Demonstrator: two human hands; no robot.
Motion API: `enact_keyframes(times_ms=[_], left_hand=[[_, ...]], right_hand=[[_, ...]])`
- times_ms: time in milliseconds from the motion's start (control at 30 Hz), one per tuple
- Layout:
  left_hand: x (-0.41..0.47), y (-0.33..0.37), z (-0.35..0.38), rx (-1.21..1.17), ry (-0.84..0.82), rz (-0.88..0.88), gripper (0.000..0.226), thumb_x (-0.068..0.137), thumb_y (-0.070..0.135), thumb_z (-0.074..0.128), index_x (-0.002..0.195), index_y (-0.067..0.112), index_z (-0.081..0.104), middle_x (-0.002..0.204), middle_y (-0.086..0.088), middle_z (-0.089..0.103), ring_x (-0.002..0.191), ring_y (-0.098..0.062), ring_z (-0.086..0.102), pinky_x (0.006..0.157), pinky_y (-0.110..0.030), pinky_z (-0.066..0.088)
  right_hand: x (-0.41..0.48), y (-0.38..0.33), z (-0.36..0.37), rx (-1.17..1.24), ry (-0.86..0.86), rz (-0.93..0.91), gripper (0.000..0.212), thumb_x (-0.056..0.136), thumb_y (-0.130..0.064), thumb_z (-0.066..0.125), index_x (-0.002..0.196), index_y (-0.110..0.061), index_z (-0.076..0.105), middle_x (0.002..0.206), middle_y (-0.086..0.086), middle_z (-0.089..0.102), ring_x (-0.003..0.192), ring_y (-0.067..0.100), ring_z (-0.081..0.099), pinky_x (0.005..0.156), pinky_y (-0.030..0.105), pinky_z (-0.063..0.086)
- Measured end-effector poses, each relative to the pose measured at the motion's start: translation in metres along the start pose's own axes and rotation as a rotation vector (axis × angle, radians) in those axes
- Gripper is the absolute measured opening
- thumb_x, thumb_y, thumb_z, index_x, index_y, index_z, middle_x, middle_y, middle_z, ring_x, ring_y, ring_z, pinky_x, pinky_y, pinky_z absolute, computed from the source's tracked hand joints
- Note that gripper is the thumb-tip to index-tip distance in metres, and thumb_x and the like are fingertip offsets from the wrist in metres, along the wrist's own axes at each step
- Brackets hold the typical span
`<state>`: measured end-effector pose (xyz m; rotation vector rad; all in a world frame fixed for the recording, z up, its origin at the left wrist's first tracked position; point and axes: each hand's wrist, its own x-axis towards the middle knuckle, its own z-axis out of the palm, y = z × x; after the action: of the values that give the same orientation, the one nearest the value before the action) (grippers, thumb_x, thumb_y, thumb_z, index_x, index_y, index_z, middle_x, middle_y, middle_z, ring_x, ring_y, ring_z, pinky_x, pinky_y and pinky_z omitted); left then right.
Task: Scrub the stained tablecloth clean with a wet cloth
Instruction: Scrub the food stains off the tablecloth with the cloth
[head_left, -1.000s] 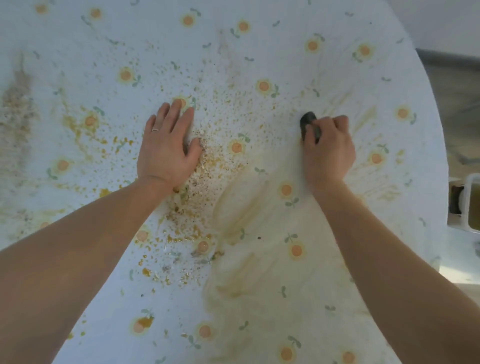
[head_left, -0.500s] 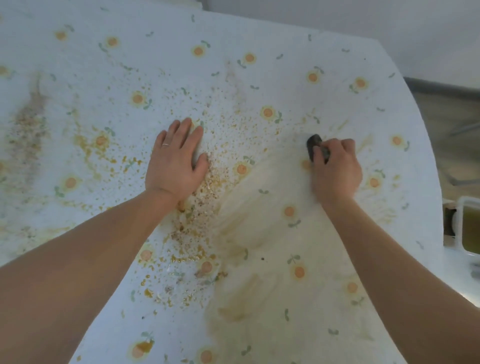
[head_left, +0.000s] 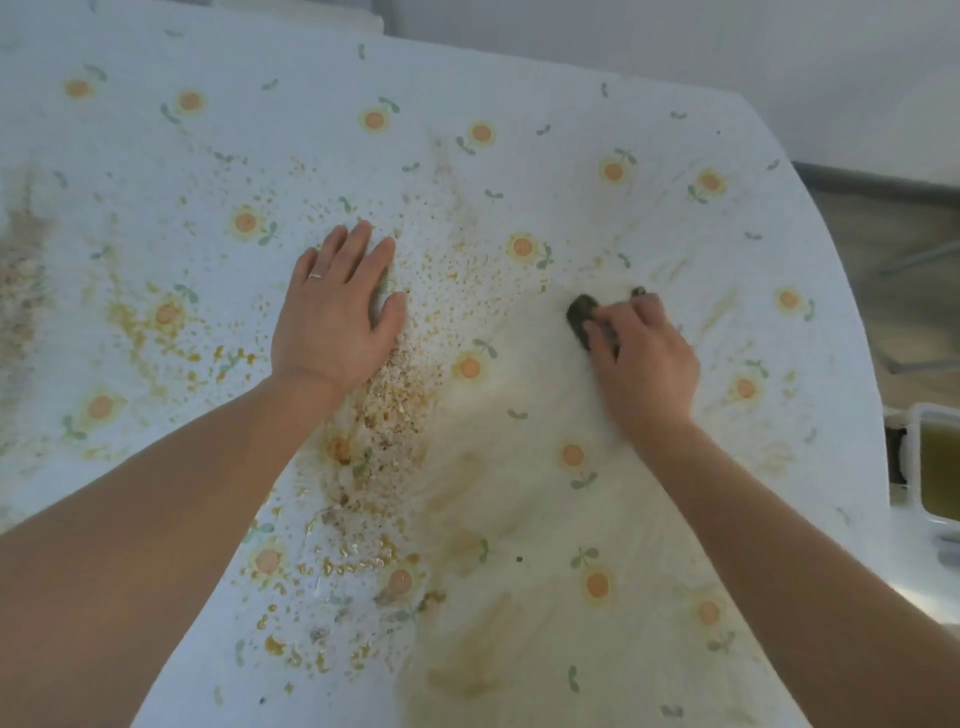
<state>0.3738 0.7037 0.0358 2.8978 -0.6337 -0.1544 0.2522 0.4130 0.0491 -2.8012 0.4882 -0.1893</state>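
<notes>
Far left: brown smear (head_left: 21, 280) on the tablecloth (head_left: 519, 104), with orange spatter (head_left: 150, 327) just to its right.

Left of centre: left hand (head_left: 335, 322), opened flat, fingers straight and close together, palm pressed on the tablecloth, holding nothing; ring (head_left: 315, 276) on one finger.

Between the hands: band of crumbs (head_left: 395, 415) and orange specks, thickest just beside the left wrist, long axis running near to far, fanning out toward the far side.

Right of the band: pale yellowish patch (head_left: 519, 519), smeared in look, reaching from below the right hand toward the near edge.

Right of centre: right hand (head_left: 644, 358), fingers curled over a small dark cloth (head_left: 581, 314) and pressing it to the tablecloth; only the cloth's far-left end showing past the fingertips.

Far right, beyond the table's right edge: white container (head_left: 935, 462) of yellowish liquid, partly cropped.

Judged as mid-scrub, with much soiling left. Key relation: dirtiest band to the left of the cloth, just beside the bracing left hand, clearly apart from the right. Probably best reached by sweeping leftward across the band's long axis. Likely risk: crumbs pushed against or under the flat palm unless lifted first.
</notes>
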Motion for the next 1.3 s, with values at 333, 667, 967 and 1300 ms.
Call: enact_keyframes(times_ms=[333,667,967,1300], left_hand=[[0.001,-0.001,0.002,-0.022,0.013,-0.010,0.064,0.105,0.050,0.024,0.161,0.020,0.030,0.172,-0.005,0.018,0.160,-0.022,0.010,0.130,-0.048,0.010],[0.005,-0.001,0.003,-0.049,0.049,0.005,0.065,0.105,0.051,0.024,0.161,0.019,0.032,0.171,-0.005,0.021,0.159,-0.023,0.012,0.130,-0.048,0.011],[0.002,-0.003,0.005,-0.029,0.039,0.002,0.065,0.105,0.051,0.026,0.161,0.017,0.034,0.171,-0.006,0.022,0.159,-0.023,0.014,0.129,-0.048,0.015],[0.005,-0.007,0.008,0.003,0.060,0.022,0.064,0.106,0.049,0.027,0.160,0.016,0.036,0.170,-0.007,0.025,0.158,-0.024,0.018,0.128,-0.048,0.018]], right_hand=[[-0.005,-0.094,0.031,0.061,-0.117,-0.225,0.028,0.098,-0.035,0.049,0.118,-0.022,0.062,0.115,0.002,0.056,0.090,0.021,0.058,0.066,0.036,0.055],[0.111,0.027,0.001,-0.138,0.076,0.245,0.035,0.104,-0.039,0.042,0.126,-0.019,0.060,0.121,0.012,0.047,0.081,0.037,0.059,0.070,0.038,0.044],[0.029,-0.091,0.031,-0.067,-0.174,-0.291,0.036,0.097,-0.030,0.062,0.131,-0.020,0.057,0.113,0.010,0.054,0.059,0.027,0.059,0.046,0.038,0.055],[0.220,-0.021,0.023,-0.135,0.086,0.350,0.038,0.107,-0.035,0.035,0.123,-0.010,0.059,0.131,0.015,0.043,0.094,0.038,0.060,0.072,0.039,0.038]])
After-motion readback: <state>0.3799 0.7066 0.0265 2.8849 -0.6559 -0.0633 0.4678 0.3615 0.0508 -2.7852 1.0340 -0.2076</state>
